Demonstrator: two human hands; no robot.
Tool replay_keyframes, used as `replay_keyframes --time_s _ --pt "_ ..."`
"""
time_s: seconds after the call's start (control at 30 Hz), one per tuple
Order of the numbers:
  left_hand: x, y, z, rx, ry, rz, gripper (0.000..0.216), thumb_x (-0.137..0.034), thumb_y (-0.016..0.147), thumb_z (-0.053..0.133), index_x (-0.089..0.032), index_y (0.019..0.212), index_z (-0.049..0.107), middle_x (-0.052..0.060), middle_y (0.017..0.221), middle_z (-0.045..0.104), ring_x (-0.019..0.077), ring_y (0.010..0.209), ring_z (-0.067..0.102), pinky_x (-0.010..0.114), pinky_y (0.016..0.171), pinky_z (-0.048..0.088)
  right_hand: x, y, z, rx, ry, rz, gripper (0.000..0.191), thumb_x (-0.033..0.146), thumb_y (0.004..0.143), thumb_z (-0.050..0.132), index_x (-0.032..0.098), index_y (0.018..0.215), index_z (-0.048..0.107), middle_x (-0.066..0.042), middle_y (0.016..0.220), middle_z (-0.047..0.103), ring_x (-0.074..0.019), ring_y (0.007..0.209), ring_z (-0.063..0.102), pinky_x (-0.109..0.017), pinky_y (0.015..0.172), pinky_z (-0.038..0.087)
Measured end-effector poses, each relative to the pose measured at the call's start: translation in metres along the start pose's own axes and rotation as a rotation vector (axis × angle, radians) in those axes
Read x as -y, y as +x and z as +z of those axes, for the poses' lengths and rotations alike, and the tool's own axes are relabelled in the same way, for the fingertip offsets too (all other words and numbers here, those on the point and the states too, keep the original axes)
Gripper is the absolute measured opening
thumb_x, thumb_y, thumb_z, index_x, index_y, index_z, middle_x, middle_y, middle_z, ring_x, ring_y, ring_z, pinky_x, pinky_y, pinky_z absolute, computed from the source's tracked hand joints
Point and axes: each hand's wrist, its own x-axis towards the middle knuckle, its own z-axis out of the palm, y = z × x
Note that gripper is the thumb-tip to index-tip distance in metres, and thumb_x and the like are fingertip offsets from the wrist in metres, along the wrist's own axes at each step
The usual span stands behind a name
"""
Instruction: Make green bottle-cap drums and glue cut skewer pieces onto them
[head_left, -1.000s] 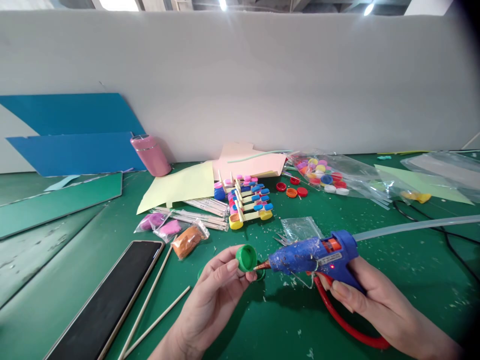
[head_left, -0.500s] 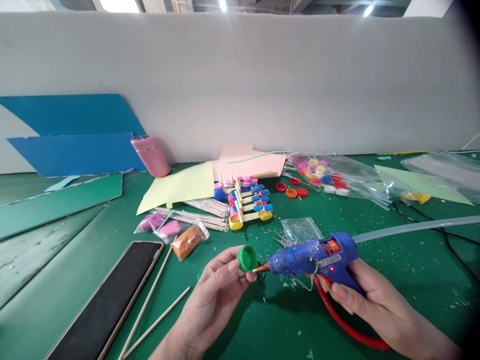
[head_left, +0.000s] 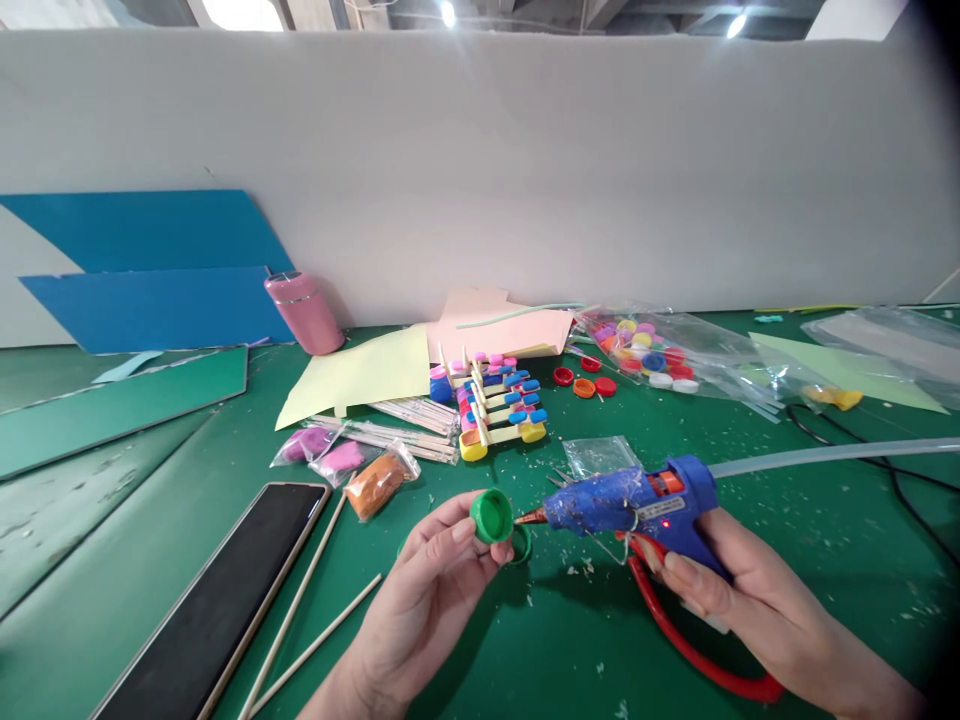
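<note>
Near six o'clock, the left hand pinches a round green plastic cap in its fingers; the right hand, fingers closed around a blue plastic glue gun, has lifted the nozzle level with the cap's side

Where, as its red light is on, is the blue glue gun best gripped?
Take the glue gun by its handle, coming from the right rear, as the right hand does. The handle angles back from the body; the copper nozzle points left at the green cap.

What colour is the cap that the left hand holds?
The cap is green; head view shows it best.
</note>
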Motion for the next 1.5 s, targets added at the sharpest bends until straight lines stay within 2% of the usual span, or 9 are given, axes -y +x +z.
replay_keyframes --time_s 0.23,0.47,0.87,1.5 --pt "0.0001 0.0006 -0.0017 -0.005 0.001 -0.002 0.016 -0.021 0.075 0.063 -0.011 0.086 0.069 0.005 0.076 0.061 0.0156 0.070 0.053 0.029 0.072 0.041 0.0012 -0.0008 0.0009 0.001 -0.007 0.003 0.036 0.053 0.085 0.044 0.023 0.100 0.055 -0.004 0.078 0.059 -0.0177 0.068 0.053 -0.027 0.060 0.048" --pt "-0.0004 0.0028 -0.0004 -0.028 -0.002 -0.014 0.018 -0.021 0.074 0.064 -0.012 0.088 0.069 0.005 0.076 0.062 0.0155 0.069 0.054 0.029 0.072 0.041 0.0044 -0.0014 -0.0003 0.026 0.006 -0.042 0.029 0.049 0.086 0.045 0.024 0.094 0.058 -0.001 0.072 0.057 -0.0133 0.059 0.047 -0.022 0.052 0.042" --pt "0.0035 0.0024 -0.0018 -0.043 0.046 -0.021 0.021 -0.023 0.071 0.067 -0.012 0.090 0.069 0.005 0.076 0.061 0.0149 0.070 0.053 0.028 0.072 0.040 0.0031 -0.0028 0.0007 0.038 0.039 -0.022 0.028 0.049 0.086 0.047 0.024 0.092 0.058 0.000 0.069 0.052 -0.0124 0.057 0.042 -0.022 0.052 0.038" --pt "0.0052 0.0027 -0.0005 -0.058 0.044 -0.033 0.022 -0.021 0.069 0.070 -0.012 0.089 0.070 0.004 0.078 0.063 0.0132 0.069 0.054 0.024 0.070 0.041 0.0025 -0.0024 0.0008 0.042 0.029 -0.039 0.030 0.050 0.086 0.045 0.024 0.093 0.058 -0.001 0.072 0.056 -0.0135 0.060 0.046 -0.023 0.053 0.041"
